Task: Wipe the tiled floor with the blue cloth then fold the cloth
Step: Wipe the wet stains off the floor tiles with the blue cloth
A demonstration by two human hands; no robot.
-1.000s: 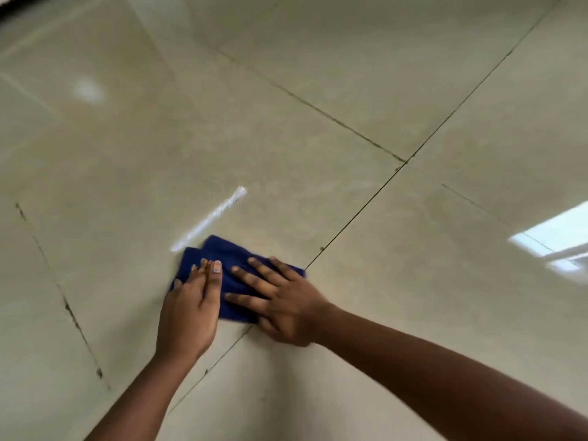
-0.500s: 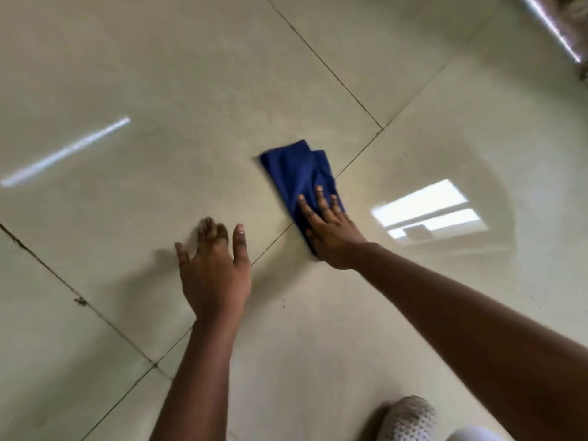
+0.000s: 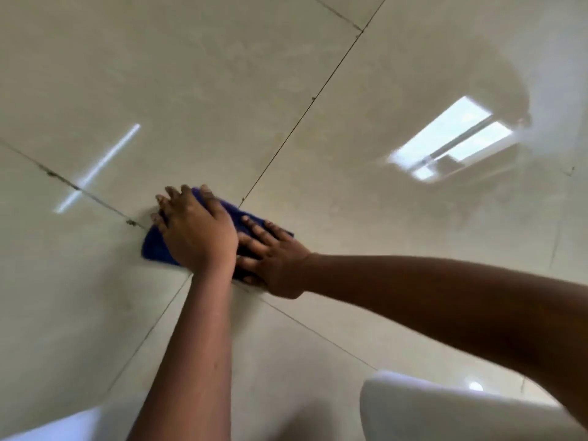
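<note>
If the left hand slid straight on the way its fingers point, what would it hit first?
Nothing much, it seems: the left hand lies flat on the folded dark blue cloth, its fingers pointing up-left. Beyond them shows only glossy beige tiled floor and a dark grout line.

The left hand, which half a second ago lay flat on the bare floor apart from the cloth, now presses on the cloth's left part. The right hand now lies just beside it, fingers spread. The cloth now sits over the crossing of the tile joints rather than beside one joint.
</note>
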